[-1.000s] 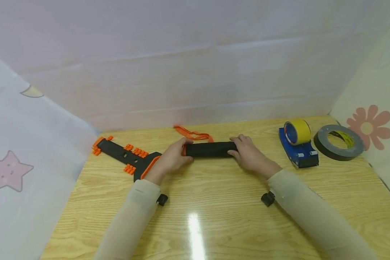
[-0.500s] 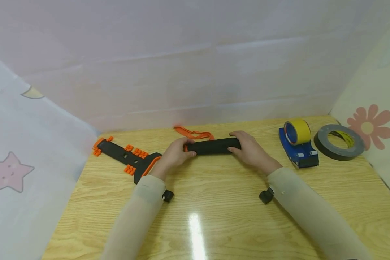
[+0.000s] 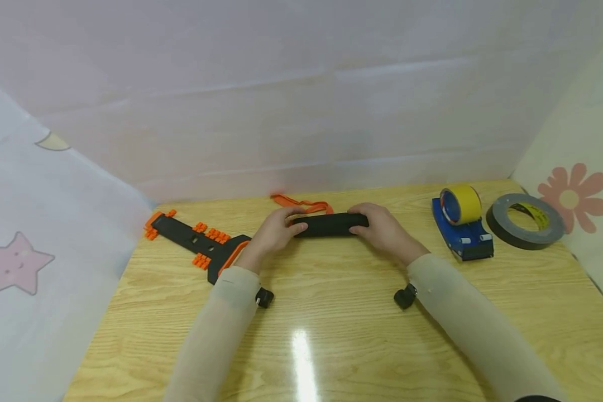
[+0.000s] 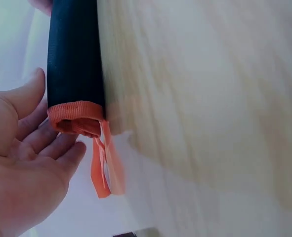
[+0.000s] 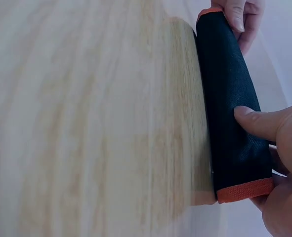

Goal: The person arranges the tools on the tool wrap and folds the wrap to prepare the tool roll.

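A black rolled fabric pouch (image 3: 330, 224) with orange trim lies crosswise between both hands near the back of the table. My left hand (image 3: 275, 233) holds its left end, thumb at the near side and fingers behind. The left wrist view shows the orange-edged open end (image 4: 76, 116) of the roll close to that palm. At the right end, my right hand (image 3: 384, 229) grips the roll; its thumb (image 5: 262, 123) presses the black cloth while the fingers are partly hidden behind it. An orange strap (image 3: 301, 204) trails from the roll toward the wall.
Left of the hands lies a black flat tool with orange clips (image 3: 193, 237), partly behind the left wrist. On the right are a blue tape dispenser (image 3: 457, 237) with a yellow tape roll (image 3: 467, 204), and a grey tape roll (image 3: 507, 226). A cloth-covered wall (image 3: 301, 128) stands behind.
The roll has shifted slightly away from me and a little to the right. My left hand has moved inward along with it, and the roll looks slightly slimmer.
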